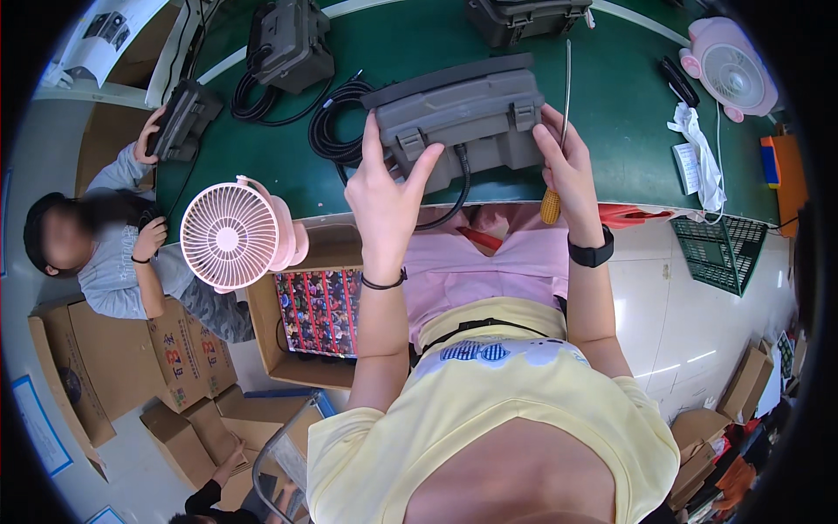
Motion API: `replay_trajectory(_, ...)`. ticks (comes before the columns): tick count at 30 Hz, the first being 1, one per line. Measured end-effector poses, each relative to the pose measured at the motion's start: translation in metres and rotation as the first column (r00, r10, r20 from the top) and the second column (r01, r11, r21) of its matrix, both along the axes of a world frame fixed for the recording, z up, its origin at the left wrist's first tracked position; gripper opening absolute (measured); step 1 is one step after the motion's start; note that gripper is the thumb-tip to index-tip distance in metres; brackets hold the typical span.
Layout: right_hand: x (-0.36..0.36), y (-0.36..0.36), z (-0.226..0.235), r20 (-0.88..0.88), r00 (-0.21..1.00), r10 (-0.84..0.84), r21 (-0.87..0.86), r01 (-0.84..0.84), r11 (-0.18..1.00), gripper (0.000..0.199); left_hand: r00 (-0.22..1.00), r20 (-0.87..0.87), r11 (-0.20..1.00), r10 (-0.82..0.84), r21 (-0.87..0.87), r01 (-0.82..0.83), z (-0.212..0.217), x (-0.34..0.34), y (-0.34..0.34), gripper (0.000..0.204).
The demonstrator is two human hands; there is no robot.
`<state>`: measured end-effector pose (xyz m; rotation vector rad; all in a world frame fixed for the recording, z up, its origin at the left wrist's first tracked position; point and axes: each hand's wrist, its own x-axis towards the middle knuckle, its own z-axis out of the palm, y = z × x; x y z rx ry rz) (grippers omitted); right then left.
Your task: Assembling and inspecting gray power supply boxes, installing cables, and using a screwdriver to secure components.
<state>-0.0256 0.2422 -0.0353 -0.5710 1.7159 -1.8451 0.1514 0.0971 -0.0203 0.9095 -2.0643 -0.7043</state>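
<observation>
A grey plastic case [471, 109] with two latches lies at the near edge of the green table [611, 96]. My left hand [384, 188] grips its left front corner, fingers spread beside a latch. My right hand [569, 162] presses on the case's right front corner while holding a screwdriver [559, 140], its yellow handle low and its metal shaft pointing away. A black cable [349, 131] runs from the case's front and coils to the left.
A pink fan [234, 234] is clipped at the table's near left edge. Two more grey cases [288, 44] [524, 17] sit farther back. A second pink fan [731, 68] stands far right. A seated person [113, 253] at left holds a case. Cardboard boxes [131, 367] crowd the floor.
</observation>
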Motion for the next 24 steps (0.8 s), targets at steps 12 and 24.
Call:
replay_trajectory(12,0.003,-0.013,-0.006,-0.105,0.991,0.089,0.021,-0.087,0.996,0.061,0.992,-0.097,0.942,0.085,-0.318,-0.111,0.011,0.0,-0.003,0.077)
replay_trajectory(24,0.014,-0.015,-0.002,0.054,0.998,0.035,0.026,-0.036,0.999,0.056,0.96,0.276,0.805,-0.053,-0.556,0.204,0.036,-0.046,-0.01,0.093)
